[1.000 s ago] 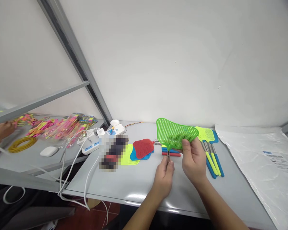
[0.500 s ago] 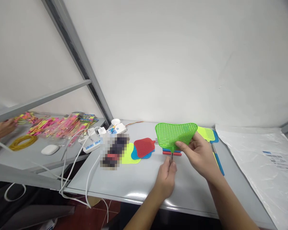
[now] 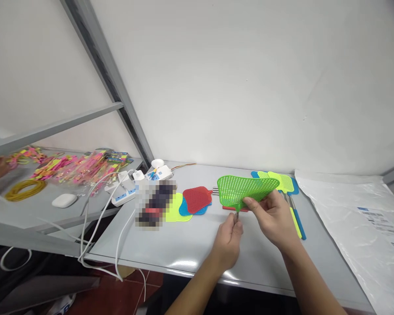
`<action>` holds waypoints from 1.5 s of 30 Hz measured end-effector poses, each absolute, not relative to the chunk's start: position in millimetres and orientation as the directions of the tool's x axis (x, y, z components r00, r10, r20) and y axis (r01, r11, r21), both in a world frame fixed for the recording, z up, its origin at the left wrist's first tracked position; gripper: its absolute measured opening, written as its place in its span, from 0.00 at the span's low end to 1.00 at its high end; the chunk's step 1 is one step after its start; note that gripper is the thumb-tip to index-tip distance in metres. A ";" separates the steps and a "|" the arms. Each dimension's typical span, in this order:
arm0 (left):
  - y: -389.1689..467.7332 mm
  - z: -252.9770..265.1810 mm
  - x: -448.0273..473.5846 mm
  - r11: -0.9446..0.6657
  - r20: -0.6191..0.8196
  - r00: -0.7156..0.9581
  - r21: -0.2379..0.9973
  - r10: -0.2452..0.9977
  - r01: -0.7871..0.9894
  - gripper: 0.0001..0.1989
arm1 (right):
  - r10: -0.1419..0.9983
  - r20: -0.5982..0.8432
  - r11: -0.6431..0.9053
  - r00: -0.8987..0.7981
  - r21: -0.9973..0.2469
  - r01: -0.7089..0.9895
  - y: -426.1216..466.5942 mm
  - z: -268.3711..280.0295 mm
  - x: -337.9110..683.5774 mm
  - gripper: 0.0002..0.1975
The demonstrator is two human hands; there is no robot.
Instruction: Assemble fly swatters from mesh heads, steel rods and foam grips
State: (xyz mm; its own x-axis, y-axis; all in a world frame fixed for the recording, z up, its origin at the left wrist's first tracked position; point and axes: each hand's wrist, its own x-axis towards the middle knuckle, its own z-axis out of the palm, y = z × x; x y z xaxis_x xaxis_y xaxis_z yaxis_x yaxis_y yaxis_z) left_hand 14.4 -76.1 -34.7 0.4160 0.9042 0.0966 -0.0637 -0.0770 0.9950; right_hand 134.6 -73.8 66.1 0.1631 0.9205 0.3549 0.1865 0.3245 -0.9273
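Fingers of the left hand (image 3: 228,243) are clamped on the rod (image 3: 237,216) of the green swatter (image 3: 241,190), just below the neck, with the mesh at 12 o'clock from them. Fingers of the right hand (image 3: 276,225) pinch the mesh at its 4 o'clock edge, thumb on the near face, the others mostly hidden behind. Held above the tabletop (image 3: 151,247), the swatter has its long axis running from 12 to 6 o'clock, its mesh spread across from 9 to 3; how far the rod reaches inside the left hand cannot be told. Right hand is nearer the mesh, left nearer the grip end. Red swatter (image 3: 197,200) lies at 10 o'clock from the left fingers; yellow swatter (image 3: 284,181) lies at 2 from the right ones, its handle toward 5.
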 end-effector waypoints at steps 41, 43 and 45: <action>-54.5 21.7 -15.5 -0.130 0.004 -0.188 0.738 0.982 -0.662 0.19 | 0.983 0.096 0.179 -0.156 -0.694 0.698 -121.1 42.4 107.8 0.12; -58.0 22.8 -19.8 -0.111 -0.003 -0.174 0.760 0.985 -0.640 0.19 | 0.982 0.072 0.175 -0.176 -0.705 0.688 -118.4 47.0 107.1 0.13; -63.5 23.3 -22.6 -0.085 0.004 -0.135 0.797 0.991 -0.598 0.17 | 0.981 0.049 0.163 -0.186 -0.725 0.669 -115.4 50.4 106.8 0.13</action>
State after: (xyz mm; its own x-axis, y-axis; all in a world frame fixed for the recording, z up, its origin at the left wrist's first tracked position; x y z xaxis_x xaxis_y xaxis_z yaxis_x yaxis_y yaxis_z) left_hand -22.6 -63.5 23.3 -0.1350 0.9908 0.0040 -0.5978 -0.0847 0.7971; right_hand 106.8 -115.4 50.4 -0.1864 0.9813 0.0487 0.6694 0.1631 -0.7248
